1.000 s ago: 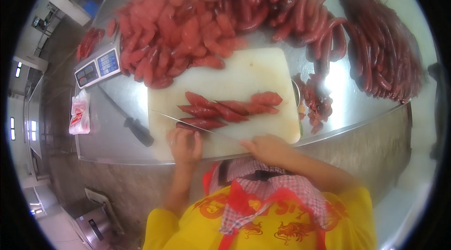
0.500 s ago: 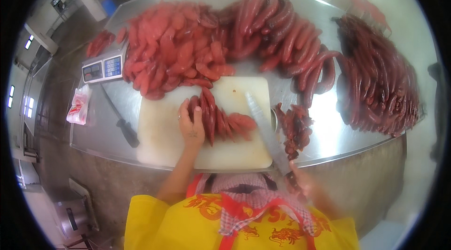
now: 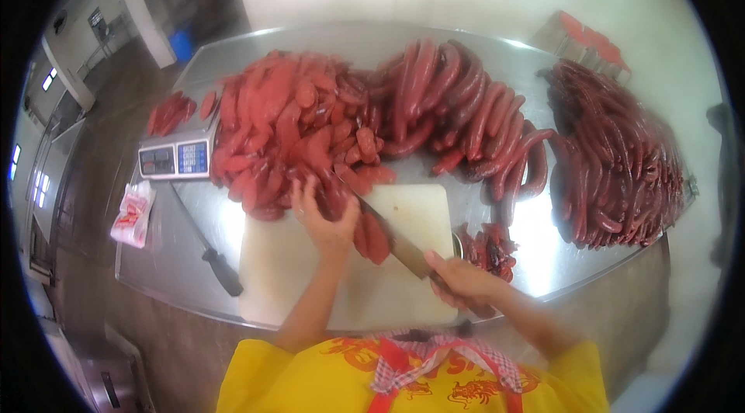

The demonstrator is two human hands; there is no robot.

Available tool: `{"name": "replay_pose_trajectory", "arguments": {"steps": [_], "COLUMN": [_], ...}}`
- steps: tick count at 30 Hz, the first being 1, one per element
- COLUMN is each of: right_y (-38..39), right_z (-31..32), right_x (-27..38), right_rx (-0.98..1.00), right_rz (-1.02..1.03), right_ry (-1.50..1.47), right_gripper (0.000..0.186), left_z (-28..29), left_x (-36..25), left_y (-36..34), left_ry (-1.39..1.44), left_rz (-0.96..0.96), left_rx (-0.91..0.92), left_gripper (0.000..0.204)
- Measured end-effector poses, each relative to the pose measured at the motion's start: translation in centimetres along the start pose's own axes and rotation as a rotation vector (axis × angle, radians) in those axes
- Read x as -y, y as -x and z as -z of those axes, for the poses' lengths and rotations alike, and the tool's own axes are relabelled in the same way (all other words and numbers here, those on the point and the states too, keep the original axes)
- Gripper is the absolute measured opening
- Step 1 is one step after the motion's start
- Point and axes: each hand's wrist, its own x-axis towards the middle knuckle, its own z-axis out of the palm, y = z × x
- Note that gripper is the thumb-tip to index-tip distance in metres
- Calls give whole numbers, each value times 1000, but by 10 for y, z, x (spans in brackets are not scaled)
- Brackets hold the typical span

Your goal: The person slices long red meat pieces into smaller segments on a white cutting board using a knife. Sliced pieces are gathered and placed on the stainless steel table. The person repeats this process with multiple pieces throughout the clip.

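Note:
My right hand [image 3: 469, 281] is closed round the handle of a large knife [image 3: 400, 246]. The blade slants up and left across the white cutting board [image 3: 295, 289], lying along the right side of some red sausage pieces [image 3: 372, 238]. My left hand [image 3: 327, 223] grips these pieces from the left, thumb toward the blade and fingers curved over them; part of what it holds is hidden. Just beyond my fingertips lies a big heap of cut sausage pieces [image 3: 272, 122], which overlaps the board's far edge.
Whole sausages [image 3: 434, 95] lie behind the board, and darker ones [image 3: 613, 157] are heaped right. Dark scraps [image 3: 489, 250] sit beside the board. Left are a scale [image 3: 174, 157], a sharpening steel [image 3: 206, 242] and a white-and-red plastic packet [image 3: 133, 215]. A metal table [image 3: 535, 258] carries everything.
My left hand has moved away from me with the sausage pieces, up to the heap. The knife has swung in from the right side of the board against them. The view has tilted up.

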Motion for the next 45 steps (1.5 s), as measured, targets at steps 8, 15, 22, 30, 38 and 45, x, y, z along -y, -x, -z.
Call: {"name": "replay_pose_trajectory", "arguments": {"steps": [8,15,22,30,38,45], "right_y": [-78,-48,9,22,13,-2], "right_z": [-5,15,15,11,13,16], "right_x": [131,60,0,-43,-63,-52], "right_rx": [-175,-297,-565,-651,-597,-537], "right_rz": [296,140,91,83,30,33], "right_ry": [-198,-289,-404,-657,-767,-703], "right_gripper": [73,70,71,73,77,77], "left_z": [-20,-54,-73,-218,-242,-247], "left_x": [68,120,62,81,123,143], "left_y": [-218,-256,-315,-313,-291,-290], "left_ry": [-243,-598,-960,-578,-955,-877], "left_rz": [-276,-44,232,-704,-757,-913], "left_rx": [-30,66,348,1127,1264,1160], "left_gripper": [73,75,69,26,34,36]}}
